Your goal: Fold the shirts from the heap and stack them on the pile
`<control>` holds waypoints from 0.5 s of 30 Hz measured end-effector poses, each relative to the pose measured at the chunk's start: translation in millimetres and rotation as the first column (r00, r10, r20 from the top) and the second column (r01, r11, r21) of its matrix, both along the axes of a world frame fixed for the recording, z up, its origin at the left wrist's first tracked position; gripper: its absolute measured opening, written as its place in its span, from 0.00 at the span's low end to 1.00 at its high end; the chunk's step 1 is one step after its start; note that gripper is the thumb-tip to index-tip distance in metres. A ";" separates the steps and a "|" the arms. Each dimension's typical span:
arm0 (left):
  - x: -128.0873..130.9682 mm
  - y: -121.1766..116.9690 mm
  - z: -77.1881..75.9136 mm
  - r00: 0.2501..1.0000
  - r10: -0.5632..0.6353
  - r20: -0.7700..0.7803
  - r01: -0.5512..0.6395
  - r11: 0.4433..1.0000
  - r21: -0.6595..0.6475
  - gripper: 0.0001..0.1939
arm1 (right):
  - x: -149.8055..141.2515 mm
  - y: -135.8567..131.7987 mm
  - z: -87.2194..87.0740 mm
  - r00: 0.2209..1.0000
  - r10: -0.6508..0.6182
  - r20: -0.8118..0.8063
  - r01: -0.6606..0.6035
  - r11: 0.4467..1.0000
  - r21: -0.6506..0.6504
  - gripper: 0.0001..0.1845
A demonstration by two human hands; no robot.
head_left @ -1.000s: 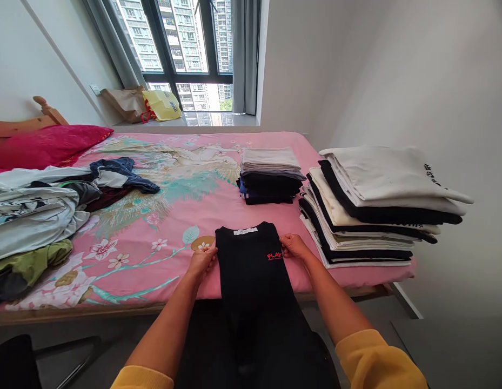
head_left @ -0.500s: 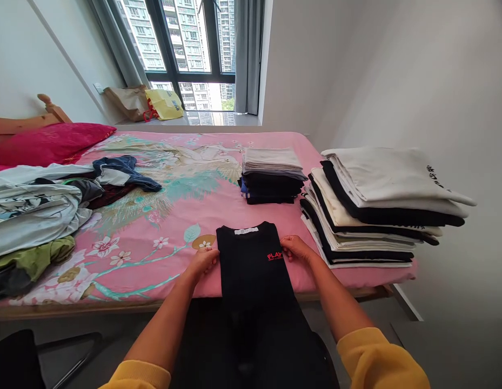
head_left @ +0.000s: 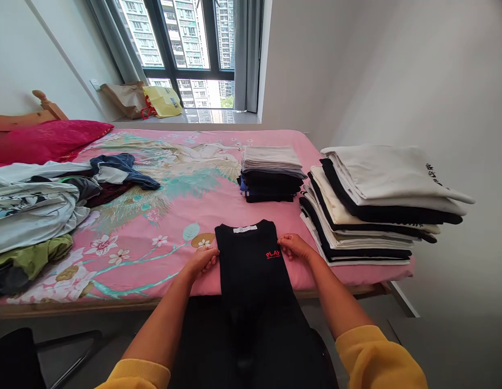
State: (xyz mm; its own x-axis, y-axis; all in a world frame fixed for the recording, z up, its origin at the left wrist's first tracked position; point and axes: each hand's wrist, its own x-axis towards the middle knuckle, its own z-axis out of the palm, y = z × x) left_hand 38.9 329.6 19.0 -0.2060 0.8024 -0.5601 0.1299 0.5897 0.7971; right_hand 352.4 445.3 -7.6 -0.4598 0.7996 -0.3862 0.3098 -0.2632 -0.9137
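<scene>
A black T-shirt (head_left: 253, 265) with a red "PLAY" print and a white neck label lies on the near edge of the bed, folded into a narrow strip, its lower part hanging off toward me. My left hand (head_left: 202, 261) pinches its left edge with curled fingers. My right hand (head_left: 293, 246) grips its right edge beside the red print. Both arms wear yellow sleeves pushed up.
The bed has a pink flowered cover (head_left: 169, 189). A tall stack of folded white and black shirts (head_left: 376, 205) sits at the right edge, and a smaller folded stack (head_left: 270, 174) behind the shirt. Unfolded clothes (head_left: 40, 210) are heaped at left. A red pillow (head_left: 44, 140) lies far left.
Both hands keep hold of the shirt's edges and have hardly shifted. The view has dropped slightly.
</scene>
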 end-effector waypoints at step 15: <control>-0.5 -0.5 -3.4 0.999 -0.015 -0.039 0.016 1.000 0.026 0.12 | -1.1 2.0 -0.5 0.991 0.115 0.068 -0.113 0.993 -0.038 0.12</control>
